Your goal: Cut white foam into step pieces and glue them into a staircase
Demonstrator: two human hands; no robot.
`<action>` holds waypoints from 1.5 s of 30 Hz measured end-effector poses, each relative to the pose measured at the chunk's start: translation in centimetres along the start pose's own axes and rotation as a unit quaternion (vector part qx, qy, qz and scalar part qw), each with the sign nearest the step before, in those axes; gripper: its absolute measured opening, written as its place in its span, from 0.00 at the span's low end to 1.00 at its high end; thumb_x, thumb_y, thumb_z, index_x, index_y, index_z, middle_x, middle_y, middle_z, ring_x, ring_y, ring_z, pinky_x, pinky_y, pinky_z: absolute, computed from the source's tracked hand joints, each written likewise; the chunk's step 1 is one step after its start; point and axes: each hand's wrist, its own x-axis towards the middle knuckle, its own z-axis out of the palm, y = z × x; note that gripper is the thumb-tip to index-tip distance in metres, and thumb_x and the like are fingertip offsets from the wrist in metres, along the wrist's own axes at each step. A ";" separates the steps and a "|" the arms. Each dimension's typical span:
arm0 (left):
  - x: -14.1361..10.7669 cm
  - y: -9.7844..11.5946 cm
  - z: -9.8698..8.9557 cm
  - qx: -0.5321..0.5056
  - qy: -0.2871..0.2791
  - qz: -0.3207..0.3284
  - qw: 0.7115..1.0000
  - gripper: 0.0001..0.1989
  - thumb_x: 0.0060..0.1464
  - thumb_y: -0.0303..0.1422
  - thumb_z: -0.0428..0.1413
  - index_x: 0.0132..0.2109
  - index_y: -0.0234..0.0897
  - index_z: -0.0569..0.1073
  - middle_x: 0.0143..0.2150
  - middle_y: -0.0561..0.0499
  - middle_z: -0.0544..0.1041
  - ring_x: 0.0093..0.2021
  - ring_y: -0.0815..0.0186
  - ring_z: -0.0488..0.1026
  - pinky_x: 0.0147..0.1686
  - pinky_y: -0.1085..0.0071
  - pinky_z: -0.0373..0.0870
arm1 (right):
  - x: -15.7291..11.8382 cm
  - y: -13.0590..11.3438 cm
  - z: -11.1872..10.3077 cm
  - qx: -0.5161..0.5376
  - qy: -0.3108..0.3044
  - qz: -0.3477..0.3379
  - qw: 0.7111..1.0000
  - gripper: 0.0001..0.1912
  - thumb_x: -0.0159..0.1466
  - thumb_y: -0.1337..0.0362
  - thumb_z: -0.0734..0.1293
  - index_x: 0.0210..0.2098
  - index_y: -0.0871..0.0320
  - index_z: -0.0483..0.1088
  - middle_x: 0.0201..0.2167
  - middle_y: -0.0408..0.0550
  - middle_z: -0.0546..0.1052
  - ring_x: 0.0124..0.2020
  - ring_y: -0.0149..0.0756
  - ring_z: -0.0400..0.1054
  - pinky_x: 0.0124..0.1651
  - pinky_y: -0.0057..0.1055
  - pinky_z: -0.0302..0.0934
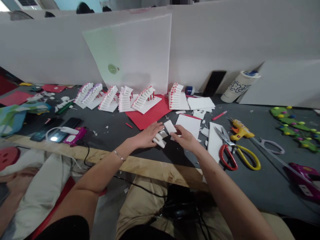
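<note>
My left hand (147,135) and my right hand (184,137) work close together above the dark grey table top (117,133). Between my fingers, a small rectangle of white foam board (170,127) is pinched by my right hand, its lower end hidden by the fingertips. Under my left hand lies a folded white foam piece (159,140), partly covered and touched by my fingers. A white foam sheet (188,124) lies just beyond my right hand.
Several white stepped foam models (126,99) stand along the back, beside a red sheet (147,111). Red-handled scissors (236,151) and a yellow glue gun (240,130) lie to the right. Phones (56,129) lie to the left. A wooden edge (130,163) runs along the front.
</note>
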 end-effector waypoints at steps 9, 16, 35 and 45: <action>-3.9 -0.4 3.2 0.005 0.062 -0.121 0.991 0.56 0.46 0.48 0.67 0.73 0.44 0.43 0.75 0.36 0.43 0.74 0.46 0.39 0.69 0.46 0.48 | -1.5 1.3 1.3 -0.279 0.044 -0.102 0.954 0.21 0.65 0.61 0.63 0.56 0.60 0.68 0.56 0.63 0.73 0.58 0.54 0.67 0.57 0.50 0.63; -1.9 1.5 5.5 0.098 0.087 -0.126 0.983 0.47 0.50 0.51 0.63 0.71 0.51 0.52 0.75 0.40 0.44 0.74 0.42 0.40 0.67 0.37 0.42 | -5.0 2.1 1.2 -0.417 0.082 -0.092 0.900 0.25 0.68 0.58 0.64 0.61 0.61 0.65 0.63 0.64 0.68 0.63 0.58 0.61 0.61 0.54 0.58; -4.2 1.2 4.0 0.149 0.222 -0.228 0.936 0.20 0.65 0.39 0.48 0.60 0.36 0.68 0.55 0.38 0.74 0.55 0.51 0.70 0.53 0.54 0.68 | -7.1 3.8 -4.7 -0.441 0.162 -0.043 0.882 0.21 0.68 0.54 0.62 0.52 0.65 0.69 0.40 0.62 0.78 0.41 0.54 0.72 0.44 0.45 0.66; -4.5 0.4 4.0 0.176 0.181 -0.291 0.923 0.14 0.61 0.35 0.55 0.53 0.35 0.72 0.44 0.42 0.74 0.48 0.53 0.70 0.45 0.61 0.70 | -4.6 4.4 -4.5 -0.393 0.135 0.099 0.904 0.38 0.55 0.50 0.74 0.57 0.66 0.63 0.41 0.65 0.77 0.42 0.54 0.73 0.40 0.40 0.64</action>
